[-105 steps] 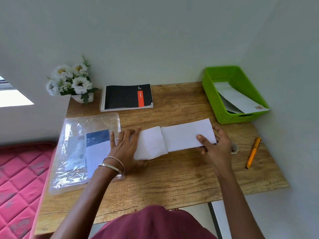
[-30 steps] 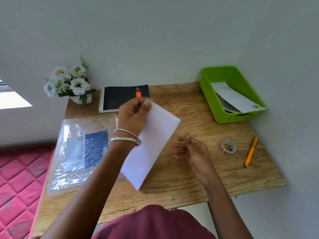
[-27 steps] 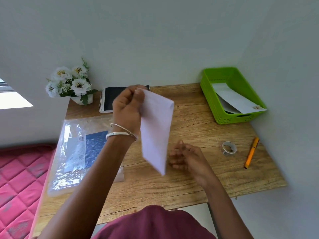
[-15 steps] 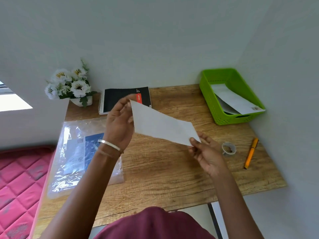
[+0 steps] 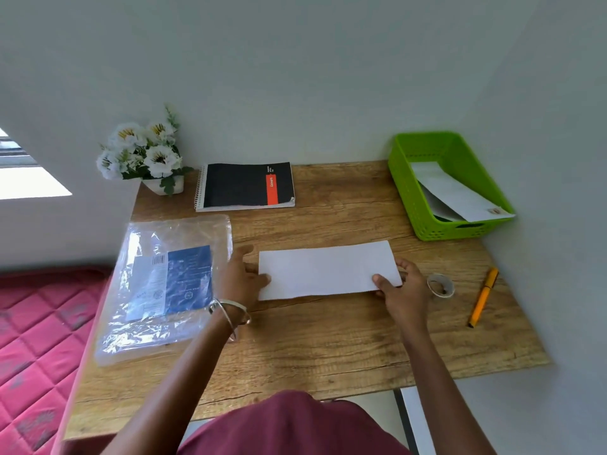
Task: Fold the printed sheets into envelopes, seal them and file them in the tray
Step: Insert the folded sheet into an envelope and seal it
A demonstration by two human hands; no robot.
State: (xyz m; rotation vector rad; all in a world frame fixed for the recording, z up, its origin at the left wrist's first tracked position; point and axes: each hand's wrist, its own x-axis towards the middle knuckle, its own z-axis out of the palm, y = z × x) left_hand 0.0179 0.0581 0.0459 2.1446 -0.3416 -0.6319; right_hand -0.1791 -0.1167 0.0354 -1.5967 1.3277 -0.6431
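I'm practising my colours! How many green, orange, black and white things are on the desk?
Green: 1, the tray
Orange: 1, the pen
Black: 1, the notebook
White: 2, the envelope between the left hand and right hand, and the flowers
Total: 5

Left hand [image 5: 241,277] and right hand [image 5: 399,290] both reach forward — thumbs on top, pinching.
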